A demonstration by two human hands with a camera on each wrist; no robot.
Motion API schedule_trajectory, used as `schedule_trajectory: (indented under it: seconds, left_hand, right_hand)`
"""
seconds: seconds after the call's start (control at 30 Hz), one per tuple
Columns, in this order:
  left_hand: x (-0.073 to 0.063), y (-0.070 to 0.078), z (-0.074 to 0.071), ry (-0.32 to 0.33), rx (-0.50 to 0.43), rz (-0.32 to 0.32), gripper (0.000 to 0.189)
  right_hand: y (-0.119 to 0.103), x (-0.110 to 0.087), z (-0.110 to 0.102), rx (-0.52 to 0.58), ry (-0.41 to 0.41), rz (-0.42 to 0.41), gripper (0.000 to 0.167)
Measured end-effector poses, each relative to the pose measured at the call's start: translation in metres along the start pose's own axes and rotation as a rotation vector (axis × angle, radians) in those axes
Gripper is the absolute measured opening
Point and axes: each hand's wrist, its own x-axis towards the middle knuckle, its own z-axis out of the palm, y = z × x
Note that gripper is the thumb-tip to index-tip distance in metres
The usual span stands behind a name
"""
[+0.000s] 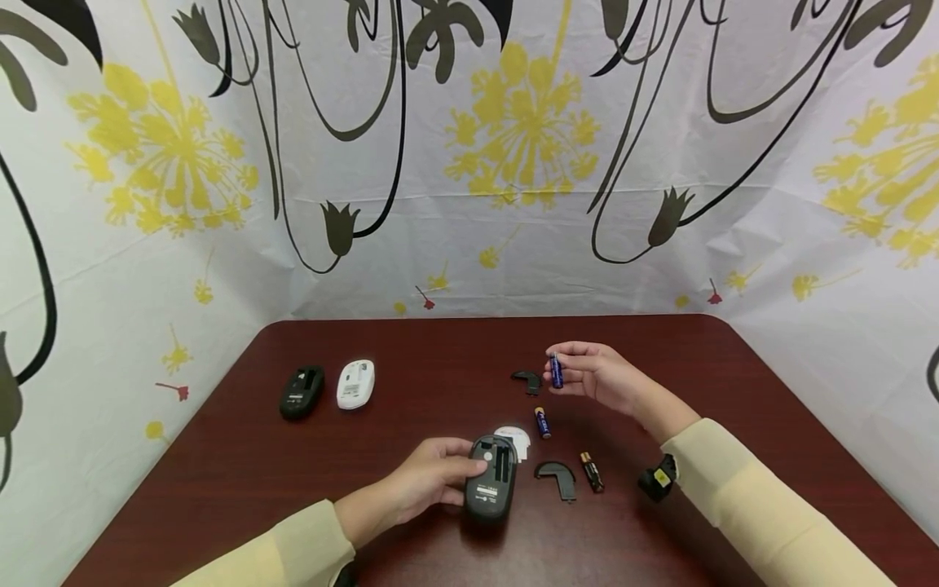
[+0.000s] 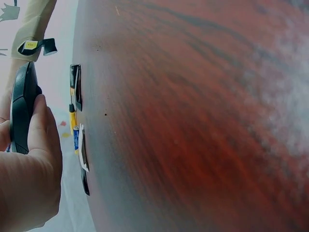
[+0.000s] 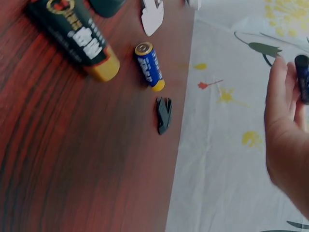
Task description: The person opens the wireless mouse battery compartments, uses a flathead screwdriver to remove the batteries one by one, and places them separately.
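Note:
My left hand (image 1: 436, 474) grips a black computer mouse (image 1: 490, 489) by its side, underside up, with the battery compartment uncovered. Between thumb and fingers, my right hand (image 1: 594, 377) pinches a blue battery (image 1: 556, 371) above the table. Below that hand lies a second blue battery (image 3: 149, 66). A black-and-gold battery (image 1: 592, 473) rests farther to the right of the mouse. Two curved black covers (image 1: 559, 478) lie near the batteries, the farther cover (image 1: 528, 381) close to my right fingers. Part of a white cover (image 1: 519, 440) shows behind the mouse.
On the far left of the dark red table (image 1: 411, 359) lie another black mouse (image 1: 301, 392) and a white mouse (image 1: 355, 384), both underside up. A patterned cloth (image 1: 455, 163) hangs behind the table and along its sides.

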Motion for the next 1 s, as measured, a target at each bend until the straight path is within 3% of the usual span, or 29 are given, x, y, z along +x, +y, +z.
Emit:
schedule_trajectory:
  seconds: [0.13,0.37,0.6,1.0]
  left_hand:
    - [0.0,0.0,-0.001,0.0,-0.002,-0.001,0.037]
    - [-0.002,0.002,-0.001,0.004,0.002,-0.004,0.037]
    - [-0.002,0.002,-0.001,0.002,0.001,-0.006,0.037]
    - [-0.002,0.001,-0.002,0.001,-0.001,-0.006,0.037]
  right_hand:
    - [0.004,0.001,-0.009,-0.032,0.125,0.036,0.021]
    - [0.01,0.001,-0.026,-0.122,0.203,0.1,0.047]
    - [0.017,0.001,-0.032,-0.141,0.244,0.192,0.047]
    - [0.029,0.007,-0.038,-0.211,0.337,0.271,0.041]
